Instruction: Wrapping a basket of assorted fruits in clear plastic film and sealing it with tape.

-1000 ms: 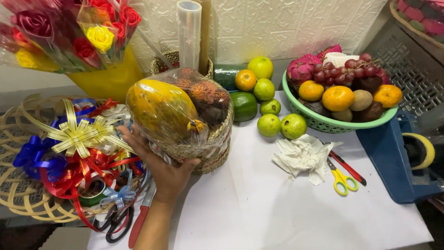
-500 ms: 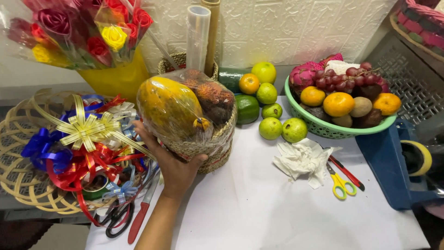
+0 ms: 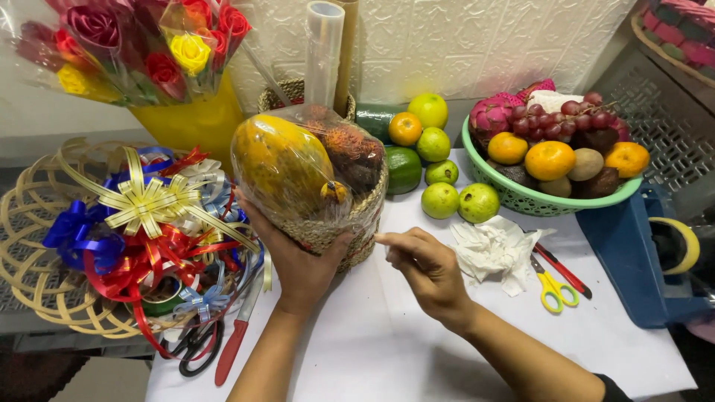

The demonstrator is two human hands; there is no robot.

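wrapped fruit basket (image 3: 316,186) is seen standing on the white table (image 3: 417,350), at the middle of the scene, and every other place is given from it. it is cupped from the front by the left hand (image 3: 298,257), whose fingers are spread wide against the woven wall and the clear film. the right hand (image 3: 424,264) is held just to the right of the basket, its fingers pinched narrowly together with the tips pointed toward the rim; whether a bit of film or tape is caught between them cannot be told. a large yellow papaya (image 3: 279,164) and darker fruit are packed under the film, so the load is judged heavy and top-weighted, while the film is judged thin, slippery and easily torn. the woven wall is judged stiff enough to be gripped, and the firmest hold is judged to be low on the wall or under the base, not on the film. left of the basket a wicker tray (image 3: 30,246) of ribbon bows (image 3: 141,205) is seen. behind it a roll of clear film (image 3: 324,48) is stood upright. to its right loose green fruit (image 3: 458,197), a green bowl (image 3: 547,201) of mixed fruit, crumpled tissue (image 3: 491,249) and yellow scissors (image 3: 551,283) are laid.
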